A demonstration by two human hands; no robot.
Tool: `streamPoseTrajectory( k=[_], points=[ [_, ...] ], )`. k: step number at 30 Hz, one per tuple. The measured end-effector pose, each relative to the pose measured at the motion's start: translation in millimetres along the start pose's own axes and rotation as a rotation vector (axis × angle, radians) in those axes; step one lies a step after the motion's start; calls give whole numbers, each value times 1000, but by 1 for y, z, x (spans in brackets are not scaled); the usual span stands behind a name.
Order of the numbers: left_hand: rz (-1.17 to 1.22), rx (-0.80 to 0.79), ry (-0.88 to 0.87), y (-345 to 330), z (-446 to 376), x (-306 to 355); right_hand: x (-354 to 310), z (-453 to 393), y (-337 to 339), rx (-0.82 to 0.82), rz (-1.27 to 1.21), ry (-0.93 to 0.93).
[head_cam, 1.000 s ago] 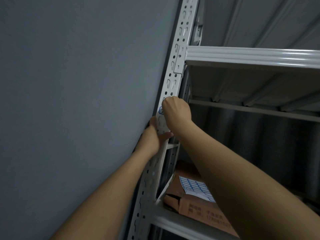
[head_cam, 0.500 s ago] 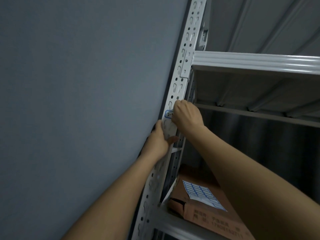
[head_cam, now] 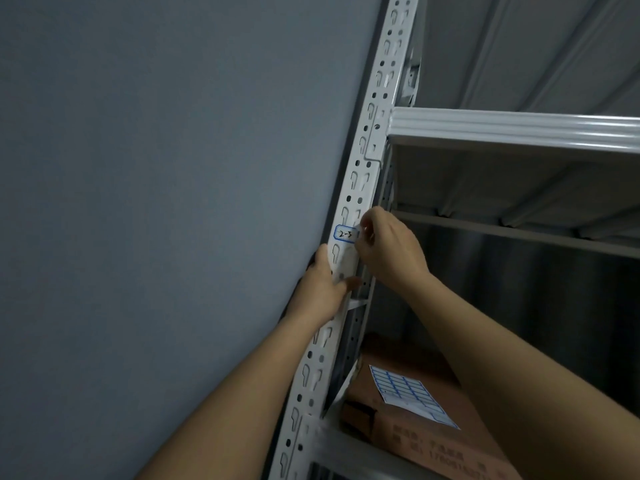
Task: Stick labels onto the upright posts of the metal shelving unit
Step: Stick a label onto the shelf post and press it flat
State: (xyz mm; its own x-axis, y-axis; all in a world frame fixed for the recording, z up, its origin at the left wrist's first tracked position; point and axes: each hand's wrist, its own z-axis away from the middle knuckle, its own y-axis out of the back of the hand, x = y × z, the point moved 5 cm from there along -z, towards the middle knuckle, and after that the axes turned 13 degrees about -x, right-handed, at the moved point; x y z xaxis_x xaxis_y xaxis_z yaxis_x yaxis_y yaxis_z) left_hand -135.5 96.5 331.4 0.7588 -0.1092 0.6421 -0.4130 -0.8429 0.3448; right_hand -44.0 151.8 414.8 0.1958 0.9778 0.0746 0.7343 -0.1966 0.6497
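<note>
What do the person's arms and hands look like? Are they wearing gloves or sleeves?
No gloves and no sleeves show. Both the left hand and the right hand are bare, and both forearms are bare as far as the picture reaches. No watch, ring or bracelet can be seen on either wrist or on the fingers that show.

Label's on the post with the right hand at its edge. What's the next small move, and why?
Probably rub the right hand leftward across the label to seat it. Its fingers sit only at the right edge, and the left hand grips the post just below.
</note>
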Motion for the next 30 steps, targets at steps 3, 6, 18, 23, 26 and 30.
streamPoseTrajectory(
  k=[3,6,18,23,26,30],
  points=[
    [-4,3,-10,0,0,0,4,5,-1,46,-81,4],
    [9,3,-9,0,0,-1,3,7,0,65,-10,16],
    [-29,-1,22,1,1,1,-19,1,-5,-3,407,1],
    [-43,-6,33,0,2,3,-24,4,-7,5,500,0],
    [-44,-7,34,0,2,3,-24,5,-9,38,484,-26],
    [-8,-6,20,1,2,2,-20,5,-11,55,433,-49]
  ],
)
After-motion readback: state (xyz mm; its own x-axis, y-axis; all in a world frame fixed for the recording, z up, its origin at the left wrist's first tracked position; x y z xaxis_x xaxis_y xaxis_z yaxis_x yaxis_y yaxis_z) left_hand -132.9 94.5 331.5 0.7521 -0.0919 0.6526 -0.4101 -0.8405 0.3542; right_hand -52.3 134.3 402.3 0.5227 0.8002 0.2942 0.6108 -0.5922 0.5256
